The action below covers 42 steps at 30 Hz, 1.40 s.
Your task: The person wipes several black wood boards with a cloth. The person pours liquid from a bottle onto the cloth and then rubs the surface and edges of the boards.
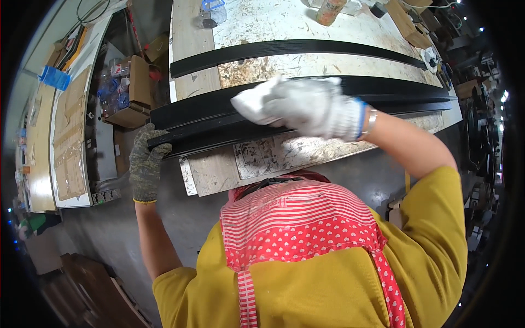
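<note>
A long black grooved profile (202,116) lies across the near side of the stained worktable (262,24). My left hand (145,161), in a mottled green-grey knit glove, is closed round its left end. Over the profile's middle, my right hand (317,109) wears a white knit glove and presses a bunched white cloth (249,104) against the black surface. Motion blurs the right glove slightly, and its fingertips are partly hidden by the cloth. Farther back, a second black strip (295,48) lies roughly parallel to the first, apart from it.
At the table's far side stand a clear plastic container (212,15) and an amber bottle (330,12). Left of the table, a cardboard box (139,82) holds several plastic bottles. A side bench (49,142) carries a blue cup (54,77) near its edge.
</note>
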{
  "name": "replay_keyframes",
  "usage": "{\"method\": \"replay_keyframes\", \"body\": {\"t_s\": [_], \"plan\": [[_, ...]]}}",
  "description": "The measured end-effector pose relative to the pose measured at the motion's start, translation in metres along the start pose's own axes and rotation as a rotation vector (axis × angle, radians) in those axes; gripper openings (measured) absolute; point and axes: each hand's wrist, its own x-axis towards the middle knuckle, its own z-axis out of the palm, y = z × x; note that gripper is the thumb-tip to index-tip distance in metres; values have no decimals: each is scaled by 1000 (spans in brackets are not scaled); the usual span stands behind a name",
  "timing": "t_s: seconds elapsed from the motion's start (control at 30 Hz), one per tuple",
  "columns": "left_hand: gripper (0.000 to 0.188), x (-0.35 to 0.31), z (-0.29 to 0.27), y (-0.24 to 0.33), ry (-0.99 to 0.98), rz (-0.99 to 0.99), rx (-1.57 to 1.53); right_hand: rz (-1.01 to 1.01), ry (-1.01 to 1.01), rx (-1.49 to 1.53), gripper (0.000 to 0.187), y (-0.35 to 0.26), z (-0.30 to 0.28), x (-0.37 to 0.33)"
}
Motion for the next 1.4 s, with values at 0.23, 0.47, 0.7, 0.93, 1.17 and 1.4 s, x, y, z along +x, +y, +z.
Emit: {"method": "replay_keyframes", "body": {"t_s": [0.23, 0.47, 0.7, 0.93, 1.17, 1.4], "plan": [[31, 2, -1, -11, 10, 44, 22, 112, -44, 68, 18, -27, 9, 33], [36, -3, -14, -23, -55, 214, 245, 207, -114, -116, 15, -19, -28, -10], [31, 2, -7, -20, -17, 96, 45, 86, -20, -6, 22, -13, -3, 7], [35, 4, -5, -15, 5, 89, 61, 65, 57, 5, 21, -35, 6, 43], [29, -2, -3, -11, 15, 192, 218, 255, -118, 188, 16, -29, 3, 40], [35, -1, -9, -4, -46, 355, 470, -75, 46, 301, 19, -44, 40, 104]]}}
